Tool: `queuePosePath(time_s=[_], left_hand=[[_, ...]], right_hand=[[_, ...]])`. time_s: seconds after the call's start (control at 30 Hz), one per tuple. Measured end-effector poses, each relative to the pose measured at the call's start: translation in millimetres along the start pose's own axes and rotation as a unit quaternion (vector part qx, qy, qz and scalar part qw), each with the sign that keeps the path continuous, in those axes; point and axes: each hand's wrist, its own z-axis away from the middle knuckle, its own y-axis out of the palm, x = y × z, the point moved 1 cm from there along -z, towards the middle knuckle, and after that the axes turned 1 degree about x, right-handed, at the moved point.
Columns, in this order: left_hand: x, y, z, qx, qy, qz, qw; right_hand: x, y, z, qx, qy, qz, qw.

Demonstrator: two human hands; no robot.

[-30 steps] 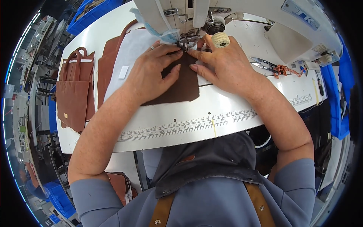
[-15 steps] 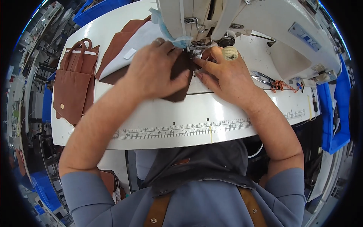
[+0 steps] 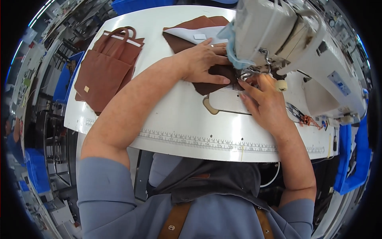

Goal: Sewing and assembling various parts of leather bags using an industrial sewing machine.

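Note:
A dark brown fabric piece [image 3: 207,86] lies on the sewing machine bed, its inner edge under the needle area. White lining [image 3: 184,32] with a small white label [image 3: 199,36] shows on its far side, reddish brown panels [image 3: 199,22] beyond. My left hand [image 3: 203,61] presses flat on the piece, fingers spread and thumb out, a ring on one finger. My right hand [image 3: 266,103] rests beside the presser foot [image 3: 251,72], fingers apart, index fingertip at the edge of the piece. The machine head [image 3: 266,34] and a light blue cloth [image 3: 235,47] partly hide the stitching spot.
Brown handbag pieces with handles [image 3: 107,71] lie on the left of the white table [image 3: 159,111]. Scissors [image 3: 293,111] and an orange cord [image 3: 310,121] lie right of my right hand. A printed ruler [image 3: 191,143] runs along the front edge. A blue bin [image 3: 350,175] stands at right.
The view has shifted, so the table and machine sit further right. The brown piece has turned clockwise under my left hand. My right hand stays by the needle.

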Motion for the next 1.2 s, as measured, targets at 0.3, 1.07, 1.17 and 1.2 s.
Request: queuePosePath(time_s=[0.3,1.07,1.17,1.2], left_hand=[[-2,-3,4,-0.009,-0.08,-0.049,0.996],[72,-56,-2,-0.183,-0.405,-0.095,0.891],[114,-31,-7,-0.205,-0.43,-0.111,0.872],[108,-29,-20,-0.161,-0.466,-0.052,0.869]], right_hand=[[3,-5,-1,-0.006,0.018,0.009,1.0],[3,-4,1,-0.021,-0.007,-0.012,1.0],[0,-4,-2,-0.01,-0.002,-0.006,1.0],[-5,-4,-1,-0.011,-0.002,-0.01,1.0]])
